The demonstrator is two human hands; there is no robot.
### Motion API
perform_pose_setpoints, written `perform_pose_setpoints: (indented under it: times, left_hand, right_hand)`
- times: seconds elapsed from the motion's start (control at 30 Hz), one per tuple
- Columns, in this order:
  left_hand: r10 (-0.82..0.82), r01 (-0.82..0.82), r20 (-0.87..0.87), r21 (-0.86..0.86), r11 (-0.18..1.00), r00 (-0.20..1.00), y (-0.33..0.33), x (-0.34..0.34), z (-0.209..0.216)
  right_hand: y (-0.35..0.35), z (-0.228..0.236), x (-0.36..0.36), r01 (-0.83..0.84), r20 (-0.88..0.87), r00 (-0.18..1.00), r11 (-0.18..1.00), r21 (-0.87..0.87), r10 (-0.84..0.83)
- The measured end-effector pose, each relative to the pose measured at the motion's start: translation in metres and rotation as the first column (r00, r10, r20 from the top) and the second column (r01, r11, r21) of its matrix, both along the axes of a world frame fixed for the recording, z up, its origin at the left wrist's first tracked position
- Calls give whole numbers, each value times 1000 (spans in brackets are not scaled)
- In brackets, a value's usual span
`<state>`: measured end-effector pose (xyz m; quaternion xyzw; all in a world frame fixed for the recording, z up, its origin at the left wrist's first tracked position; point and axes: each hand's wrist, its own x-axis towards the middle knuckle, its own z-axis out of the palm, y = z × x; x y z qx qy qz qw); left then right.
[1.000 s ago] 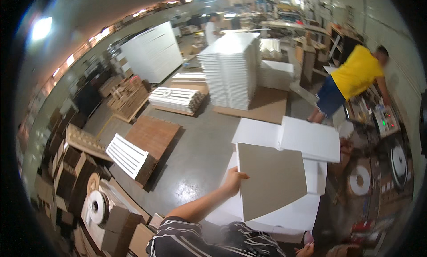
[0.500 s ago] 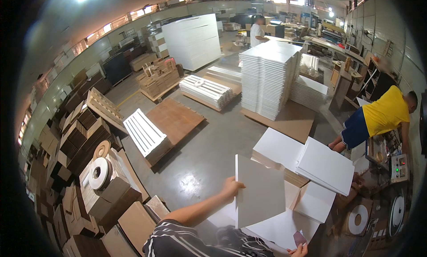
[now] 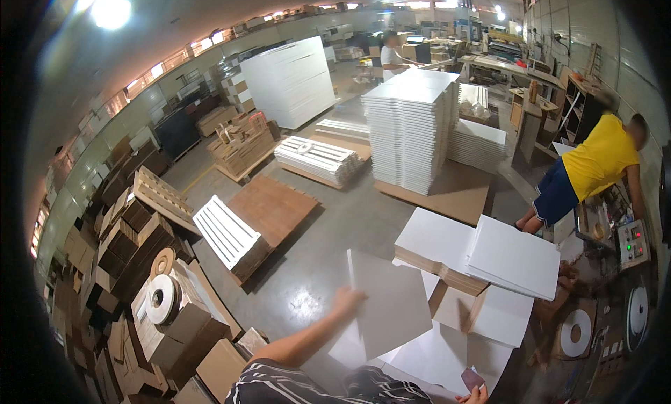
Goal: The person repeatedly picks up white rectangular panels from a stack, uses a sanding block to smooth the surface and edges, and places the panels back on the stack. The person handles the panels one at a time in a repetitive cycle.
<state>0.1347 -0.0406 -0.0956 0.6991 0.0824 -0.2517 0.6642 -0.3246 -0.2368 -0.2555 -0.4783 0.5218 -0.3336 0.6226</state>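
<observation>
My left hand (image 3: 348, 303), a little blurred, grips the left edge of a flat panel (image 3: 391, 306) that shows a light grey face and stands tilted up in front of me. At the lower edge, my right hand (image 3: 477, 395) pinches a small reddish-brown pad (image 3: 471, 378); its exact kind is unclear. Beyond and beside the held panel lie stacks of white panels: one at the far side (image 3: 437, 240), another to the right (image 3: 514, 254), and one nearer (image 3: 500, 314). White panels (image 3: 437, 351) also lie partly behind the held one.
A tall stack of white panels (image 3: 405, 135) stands ahead on a brown board. Left are slatted white pieces (image 3: 227, 229) and a box carrying a roll (image 3: 162, 299). A person in a yellow shirt (image 3: 594, 163) bends beside machinery with a control box (image 3: 632, 243) at right.
The held panel has moved left with my left hand and its face has turned a little. My right hand still holds the small pad. The whole view has shifted slightly.
</observation>
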Motion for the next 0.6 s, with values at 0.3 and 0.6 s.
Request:
perform_pose_setpoints:
  times: [0.3, 0.6]
  left_hand:
    - [-85, 98, 128, -100, 990, 988, -99, 51, 47]
    - [-211, 156, -84, -427, 891, 974, -284, 87, 29]
  right_hand:
    - [30, 30, 1, 147, 114, 981, 984, 105, -159]
    - [85, 93, -14, 358, 3, 932, 921, 150, -363]
